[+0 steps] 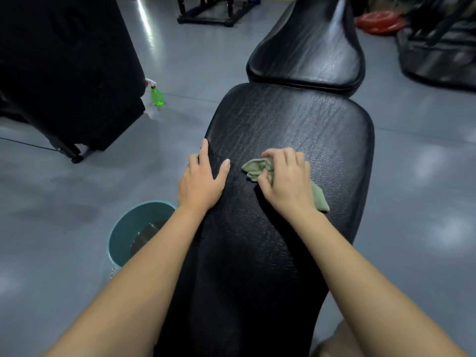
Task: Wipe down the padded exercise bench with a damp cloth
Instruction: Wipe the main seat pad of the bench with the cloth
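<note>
The black padded exercise bench point(283, 124) runs from the bottom of the view up the middle, with a second narrower pad point(309, 47) beyond it. My right hand point(286, 181) grips a crumpled green cloth point(255, 167) and presses it on the pad's middle. One corner of the cloth sticks out behind the wrist on the right. My left hand point(202, 180) rests on the bench's left edge, thumb flat on top and fingers wrapped over the side.
A teal bucket point(123, 233) with water stands on the grey floor left of the bench, partly behind my left forearm. A green spray bottle point(156, 95) stands further back beside a large black machine point(67, 68). Black equipment frames and red plates point(378, 21) lie at the back right.
</note>
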`<control>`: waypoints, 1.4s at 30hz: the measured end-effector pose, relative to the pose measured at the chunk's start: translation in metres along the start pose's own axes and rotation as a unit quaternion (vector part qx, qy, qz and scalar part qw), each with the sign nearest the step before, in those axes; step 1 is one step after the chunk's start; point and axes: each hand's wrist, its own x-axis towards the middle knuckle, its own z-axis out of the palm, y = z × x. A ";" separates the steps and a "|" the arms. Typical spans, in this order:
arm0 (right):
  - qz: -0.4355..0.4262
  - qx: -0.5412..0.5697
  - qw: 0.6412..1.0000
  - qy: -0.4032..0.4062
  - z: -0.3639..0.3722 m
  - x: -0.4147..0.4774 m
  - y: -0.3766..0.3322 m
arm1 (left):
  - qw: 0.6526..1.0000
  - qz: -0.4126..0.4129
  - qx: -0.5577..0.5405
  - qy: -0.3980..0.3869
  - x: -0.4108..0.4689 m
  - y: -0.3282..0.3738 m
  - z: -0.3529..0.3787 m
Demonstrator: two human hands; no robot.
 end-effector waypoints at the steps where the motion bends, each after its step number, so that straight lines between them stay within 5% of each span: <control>1: 0.029 0.009 1.000 0.006 0.001 0.006 0.001 | 1.000 -0.001 0.000 -0.001 0.000 0.000 0.000; 12: -0.190 0.010 0.980 -0.054 -0.005 -0.070 -0.011 | 1.000 0.004 0.002 -0.010 0.000 0.001 -0.003; 19: -0.006 -0.104 0.994 0.034 -0.005 -0.028 -0.005 | 0.999 0.016 0.005 -0.040 -0.001 -0.002 -0.007; 28: -0.146 -0.083 0.986 -0.023 -0.008 -0.071 -0.012 | 0.993 0.088 -0.011 -0.084 -0.036 -0.032 -0.013; 35: 0.010 -0.111 0.994 0.020 -0.002 -0.036 -0.016 | 0.991 0.082 -0.065 -0.078 -0.058 -0.044 -0.010; 42: -0.144 -0.053 0.988 -0.022 0.000 -0.047 -0.007 | 0.991 0.076 -0.084 -0.068 -0.058 -0.046 -0.007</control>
